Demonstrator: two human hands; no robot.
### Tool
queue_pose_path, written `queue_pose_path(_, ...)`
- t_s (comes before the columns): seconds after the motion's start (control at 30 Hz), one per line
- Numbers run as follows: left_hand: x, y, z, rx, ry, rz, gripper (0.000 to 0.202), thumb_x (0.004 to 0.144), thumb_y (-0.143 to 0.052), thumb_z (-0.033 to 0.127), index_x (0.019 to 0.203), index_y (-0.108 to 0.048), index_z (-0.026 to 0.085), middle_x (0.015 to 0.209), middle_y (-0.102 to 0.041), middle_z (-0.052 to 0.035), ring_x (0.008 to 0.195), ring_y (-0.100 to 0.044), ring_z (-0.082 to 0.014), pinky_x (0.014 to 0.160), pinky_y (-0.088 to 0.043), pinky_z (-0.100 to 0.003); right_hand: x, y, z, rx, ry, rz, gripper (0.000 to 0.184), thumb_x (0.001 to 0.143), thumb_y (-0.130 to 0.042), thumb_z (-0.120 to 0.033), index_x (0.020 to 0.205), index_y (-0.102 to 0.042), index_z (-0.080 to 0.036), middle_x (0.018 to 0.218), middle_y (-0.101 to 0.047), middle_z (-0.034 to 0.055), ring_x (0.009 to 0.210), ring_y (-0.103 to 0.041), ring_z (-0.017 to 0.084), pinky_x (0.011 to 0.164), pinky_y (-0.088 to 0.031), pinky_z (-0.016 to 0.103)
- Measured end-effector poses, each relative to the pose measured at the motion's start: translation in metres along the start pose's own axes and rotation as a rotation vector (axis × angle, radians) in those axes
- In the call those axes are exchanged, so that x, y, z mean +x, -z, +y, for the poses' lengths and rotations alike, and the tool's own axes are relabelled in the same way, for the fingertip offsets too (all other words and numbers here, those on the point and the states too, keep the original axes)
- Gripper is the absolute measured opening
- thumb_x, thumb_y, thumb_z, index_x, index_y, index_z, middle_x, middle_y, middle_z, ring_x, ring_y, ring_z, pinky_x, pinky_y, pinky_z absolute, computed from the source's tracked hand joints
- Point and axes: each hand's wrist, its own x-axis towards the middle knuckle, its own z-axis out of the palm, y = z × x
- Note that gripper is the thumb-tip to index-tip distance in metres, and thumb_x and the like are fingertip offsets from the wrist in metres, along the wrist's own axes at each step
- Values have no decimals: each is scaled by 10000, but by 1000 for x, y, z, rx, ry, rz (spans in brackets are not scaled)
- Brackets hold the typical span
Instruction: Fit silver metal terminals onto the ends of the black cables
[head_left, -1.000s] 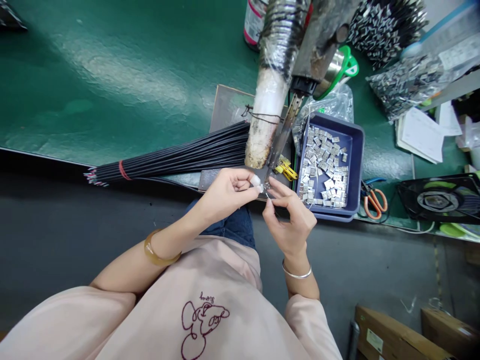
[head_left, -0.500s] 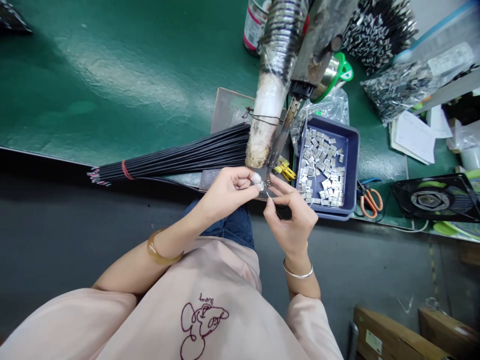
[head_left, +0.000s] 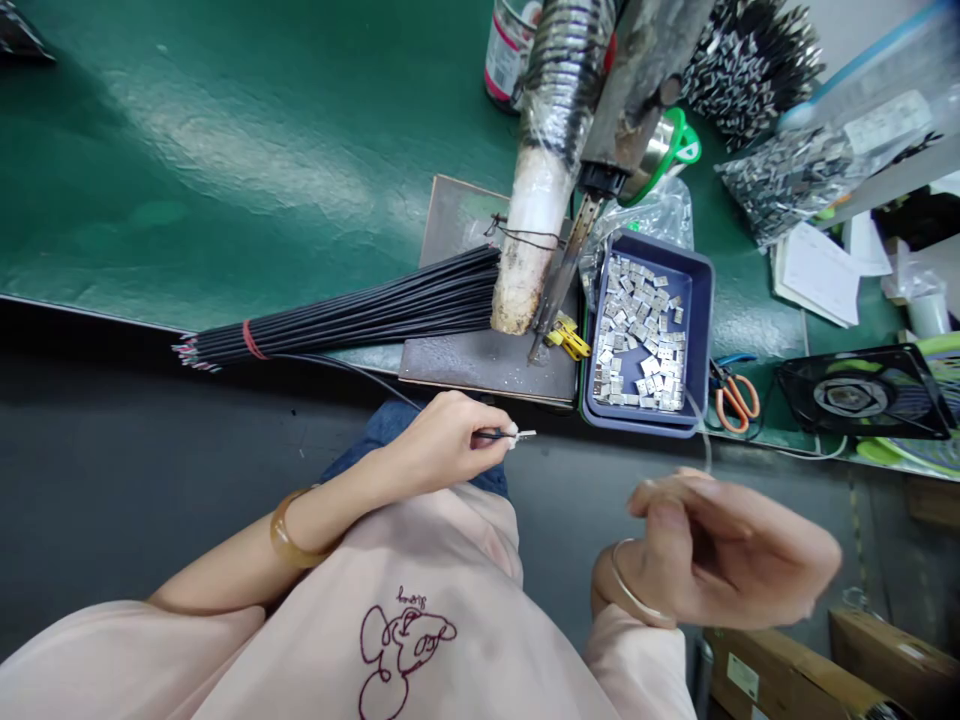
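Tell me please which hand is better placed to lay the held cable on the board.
Left, likely: the left hand pinches the cable near the board; the right hand is farther off.

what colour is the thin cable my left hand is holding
The thin, round cable in your left hand is black, seen best in the head view.
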Motion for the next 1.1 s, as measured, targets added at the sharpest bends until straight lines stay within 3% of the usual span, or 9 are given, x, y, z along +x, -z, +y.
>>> queue_pose_path(0.1, -11, -5, -4, -58, 15, 78, 116, 832, -636, 185, 794, -741, 155, 695, -716, -14, 609, -607, -109, 623, -462, -210, 14, 14, 10, -292, -46, -42, 152, 908, -619, -295, 1059, -632, -272, 735, -726, -12, 530, -627, 150, 557, -471, 316)
queue_pose_path(0.23, -12, 0, -8, -181, 93, 333, 124, 867, -644, 231, 857, -723, 136, 793, -763, -48, 681, -691, -143, 671, -553, -235, 46, 6, 55, -594, -121, -136, 143, 918, -607, -356, 866, -623, -225, 704, -690, 16, 600, -609, 174, 592, -389, 309)
queue_pose_path(0.37, 10, 17, -14, 226, -123, 562, 144, 920, -575, 177, 883, -708, 138, 913, -734, -87, 851, -669, -200, 820, -545, -343, 67, -11, 93, -583, -89, -160, 155, 906, -576, -309, 791, -593, -207, 809, -675, 48, 661, -563, 171, 645, -366, 314)
queue_pose_path(0.47, 32, 27, -19, 646, -162, 491, 157, 910, -549, 122, 951, -701, 130, 1025, -690, -144, 989, -611, -289, 866, -501, -440, 75, -19, 97, -602, -56, -213, 146, 875, -563, -252, 735, -566, -208, 797, -650, 51, 654, -528, 172, 630, -332, 316)
queue_pose_path(0.57, 46, 28, -24, 827, -132, 391, 222, 920, -480, 87, 864, -693, 114, 965, -648, -164, 916, -582, -296, 773, -482, -420, 83, -21, 94, -666, -33, -268, 109, 818, -561, -187, 711, -556, -209, 772, -642, 54, 651, -518, 178, 614, -301, 321)
queue_pose_path(0.67, 42, 24, -29, 804, -228, 358, 259, 935, -458, 101, 814, -686, 125, 910, -620, -141, 850, -547, -261, 738, -469, -384, 89, -18, 95, -593, -67, -320, 90, 764, -588, -183, 686, -552, -213, 757, -653, 45, 670, -544, 180, 634, -334, 317)
queue_pose_path(0.87, 19, 19, -29, 556, -343, 439, 229, 951, -489, 134, 828, -681, 156, 911, -635, -97, 825, -528, -207, 746, -471, -348, 88, -16, 106, -268, -226, -322, 135, 748, -630, -297, 673, -555, -213, 688, -632, 1, 608, -546, 146, 635, -417, 297)
queue_pose_path(0.97, 13, 18, -24, 479, -345, 435, 195, 942, -493, 105, 908, -683, 140, 966, -671, -102, 852, -555, -202, 785, -482, -349, 80, -18, 99, -312, -179, -214, 110, 791, -604, -278, 720, -552, -211, 735, -626, 6, 625, -547, 140, 653, -446, 304)
queue_pose_path(1.1, 12, 15, -18, 458, -353, 415, 223, 939, -480, 113, 996, -696, 124, 945, -704, -111, 834, -570, -199, 787, -494, -343, 68, -17, 70, -331, -65, 70, 116, 848, -594, -262, 756, -537, -218, 875, -652, 65, 791, -632, 192, 641, -509, 319)
